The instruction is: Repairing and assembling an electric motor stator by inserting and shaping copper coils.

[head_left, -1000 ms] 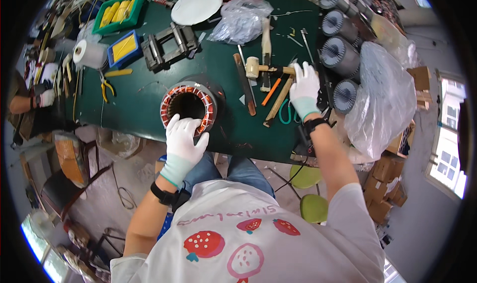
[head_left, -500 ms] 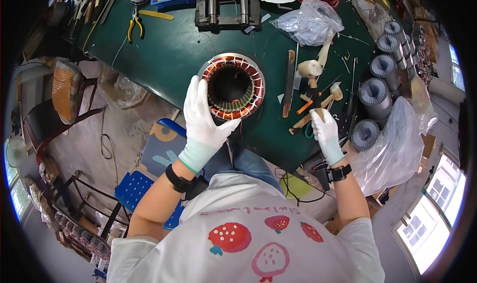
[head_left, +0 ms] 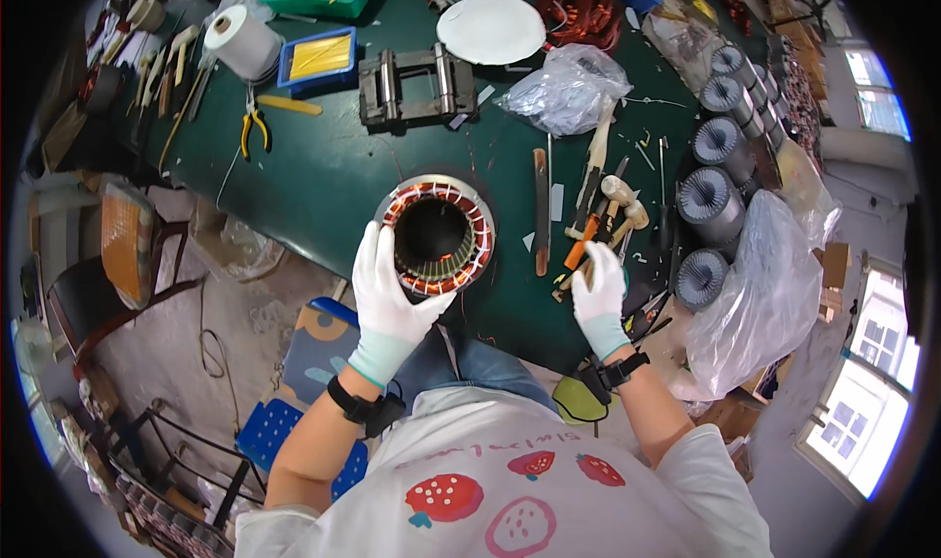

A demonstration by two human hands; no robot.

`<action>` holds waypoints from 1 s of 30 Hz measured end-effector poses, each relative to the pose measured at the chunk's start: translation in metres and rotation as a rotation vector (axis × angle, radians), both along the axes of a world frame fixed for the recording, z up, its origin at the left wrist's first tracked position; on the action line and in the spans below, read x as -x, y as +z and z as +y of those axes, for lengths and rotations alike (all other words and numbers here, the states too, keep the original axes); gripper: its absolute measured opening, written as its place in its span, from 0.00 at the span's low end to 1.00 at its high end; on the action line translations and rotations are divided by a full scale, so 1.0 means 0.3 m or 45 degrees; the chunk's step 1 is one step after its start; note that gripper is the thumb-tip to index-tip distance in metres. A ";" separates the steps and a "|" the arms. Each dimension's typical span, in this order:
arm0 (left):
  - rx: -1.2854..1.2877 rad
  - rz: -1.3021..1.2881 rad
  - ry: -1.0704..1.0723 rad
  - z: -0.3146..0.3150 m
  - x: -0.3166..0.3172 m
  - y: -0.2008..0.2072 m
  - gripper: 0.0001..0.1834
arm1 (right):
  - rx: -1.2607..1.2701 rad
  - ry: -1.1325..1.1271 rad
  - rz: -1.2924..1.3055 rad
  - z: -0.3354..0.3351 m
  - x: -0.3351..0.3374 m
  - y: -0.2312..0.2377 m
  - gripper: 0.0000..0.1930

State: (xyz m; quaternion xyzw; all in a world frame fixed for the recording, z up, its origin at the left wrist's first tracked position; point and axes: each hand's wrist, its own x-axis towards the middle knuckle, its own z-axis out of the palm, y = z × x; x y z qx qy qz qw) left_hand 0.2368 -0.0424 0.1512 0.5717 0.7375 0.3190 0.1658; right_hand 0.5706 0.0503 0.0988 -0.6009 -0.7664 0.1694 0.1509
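A round motor stator (head_left: pixel 482 254) with copper windings laced in white cord stands on the green table in front of me. My left hand (head_left: pixel 385 288), in a white glove, grips its left and near edge, fingers along the side and thumb spread. My right hand (head_left: pixel 599 298), also gloved, is over the tools to the right, fingers apart and nothing visibly held. Just beyond its fingertips lie two pale-headed mallets (head_left: pixel 617 188) and an orange-handled tool (head_left: pixel 580 243). A flat wooden bar (head_left: pixel 541 210) lies between stator and tools.
Several grey slotted cores (head_left: pixel 706 193) line the right side beside a clear plastic sheet (head_left: pixel 760 293). Farther back are a metal fixture (head_left: pixel 416 87), a plastic bag (head_left: pixel 571 87), a blue tray (head_left: pixel 319 56), a thread spool (head_left: pixel 240 42) and yellow-handled pliers (head_left: pixel 255 136).
My right hand has let go of a mallet's handle, and its fingers have spread. The mallet now lies among the tools. My left hand stays on the stator; the view takes in more of the far table.
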 end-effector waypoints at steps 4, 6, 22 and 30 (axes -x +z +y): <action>-0.040 0.016 -0.005 -0.010 0.009 -0.014 0.62 | 0.156 0.012 0.076 -0.064 0.098 0.019 0.22; 0.008 0.009 0.014 -0.016 0.003 -0.009 0.62 | 0.231 0.006 0.090 -0.134 0.112 0.011 0.23; 0.048 0.122 -0.087 0.014 -0.002 -0.017 0.57 | 0.563 -1.450 0.829 -0.415 -0.257 -0.110 0.20; 0.011 0.138 -0.112 0.008 -0.016 -0.030 0.55 | 0.540 -1.146 0.985 -0.314 -0.193 -0.141 0.16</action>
